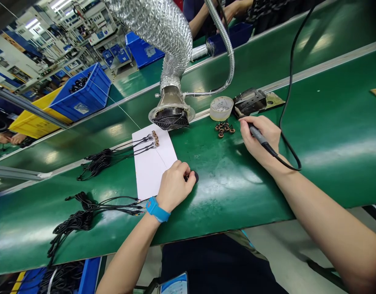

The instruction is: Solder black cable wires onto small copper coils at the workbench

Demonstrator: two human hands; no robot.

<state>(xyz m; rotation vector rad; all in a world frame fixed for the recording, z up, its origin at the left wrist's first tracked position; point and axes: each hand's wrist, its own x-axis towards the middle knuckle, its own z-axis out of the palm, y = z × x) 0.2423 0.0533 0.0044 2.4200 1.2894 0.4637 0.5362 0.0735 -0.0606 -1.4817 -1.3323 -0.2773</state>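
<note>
Iron point(257, 134) clamped in right grip point(264, 136), tip near stand point(249, 102); judged light, stiff, best taken by handle point(262, 140). Dark piece point(196, 177), partly hidden, pinched in left grip point(175, 183) over desk point(224, 204); probably light, best held by edge point(197, 177).

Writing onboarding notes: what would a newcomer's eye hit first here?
The silver foil duct, coming down from the top centre to a black fan over the green bench. Next, the bright blue wristband at lower centre, just behind the left hand. On the right, the right hand gripping a corded soldering iron.
</note>
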